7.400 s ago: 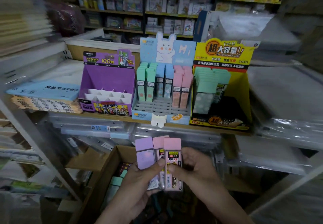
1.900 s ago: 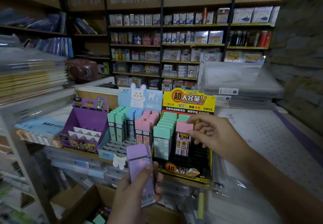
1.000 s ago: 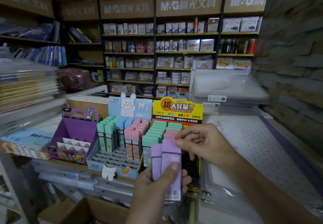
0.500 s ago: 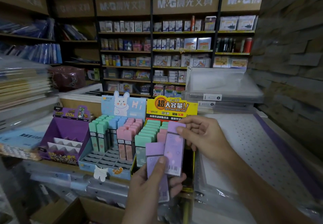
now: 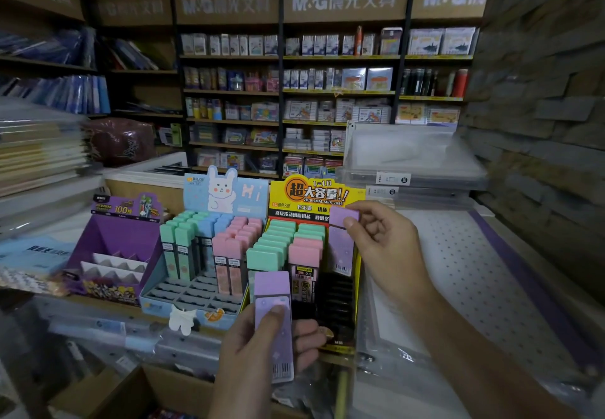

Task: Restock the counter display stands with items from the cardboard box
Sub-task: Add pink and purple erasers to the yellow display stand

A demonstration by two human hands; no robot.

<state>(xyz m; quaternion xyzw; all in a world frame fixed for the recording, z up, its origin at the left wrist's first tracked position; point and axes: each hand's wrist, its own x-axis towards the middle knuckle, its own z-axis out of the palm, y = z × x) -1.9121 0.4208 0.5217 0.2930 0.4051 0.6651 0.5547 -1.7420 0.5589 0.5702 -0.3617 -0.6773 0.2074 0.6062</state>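
Three display stands line the counter: a purple one (image 5: pixel 111 242), a blue rabbit one (image 5: pixel 196 291) and a yellow one (image 5: pixel 314 196) with green and pink lead cases. My right hand (image 5: pixel 383 242) pinches a purple lead case (image 5: pixel 341 248) by its cap, upright over the yellow stand's right column. My left hand (image 5: pixel 258 353) holds another purple lead case (image 5: pixel 274 317) in front of the yellow stand, thumb pressed on its face. The cardboard box (image 5: pixel 137 392) sits below, at the bottom left, its contents mostly out of view.
Stacked clear plastic cases (image 5: pixel 412 163) stand behind the yellow stand. A white dotted sheet with a purple edge (image 5: pixel 474 271) covers the counter at right. Piled notebooks (image 5: pixel 36 153) rise at left. Store shelves (image 5: pixel 281 91) fill the back wall; a stone wall (image 5: pixel 540 91) closes the right side.
My right hand took one purple case from the two in my left hand and carried it up and right to the yellow stand's right column. My left hand stays low with the remaining case.
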